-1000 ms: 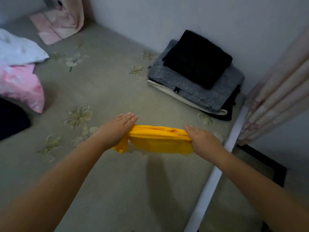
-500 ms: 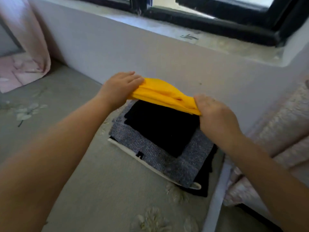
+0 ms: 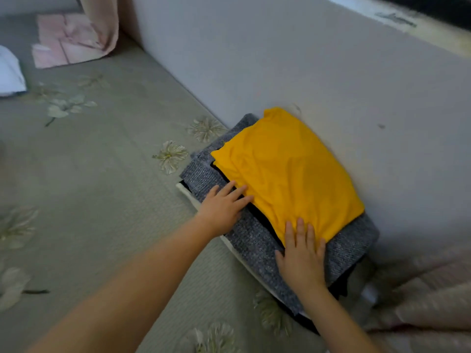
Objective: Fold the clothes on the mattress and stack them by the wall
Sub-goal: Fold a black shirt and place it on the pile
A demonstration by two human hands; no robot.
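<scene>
Where the mattress [image 3: 107,179] meets the grey wall [image 3: 293,59], a stack of folded clothes [image 3: 254,240] lies close against the wall, and the yellow garment [image 3: 285,169] is on top of it. Its far edge touches the wall, while its near edge stops short of the stack's border, so a strip of the grey knitted piece [image 3: 257,248] shows along the near side and at the right end. A black piece [image 3: 224,175] appears as a thin dark line just under the yellow one, and a white edge [image 3: 193,200] comes out at the bottom on the near left side.

The left hand [image 3: 224,208] rests flat on the grey knitted piece with straight fingers, the fingertips touching the near left edge of the yellow garment. The right hand [image 3: 302,256] also lies flat with fingers straight and slightly spread; the fingertips press on the near corner of the yellow garment and the palm is on the grey piece. Neither hand grips anything.

To the left of the stack the mattress is an open flowered surface. Far left, a white cloth [image 3: 10,72] lies at the frame border, well apart from the stack. A pink curtain [image 3: 102,24] hangs at the far corner above a pink folded cloth [image 3: 63,44]. At the right, just beside the stack, another pinkish curtain [image 3: 420,296] lies bunched.
</scene>
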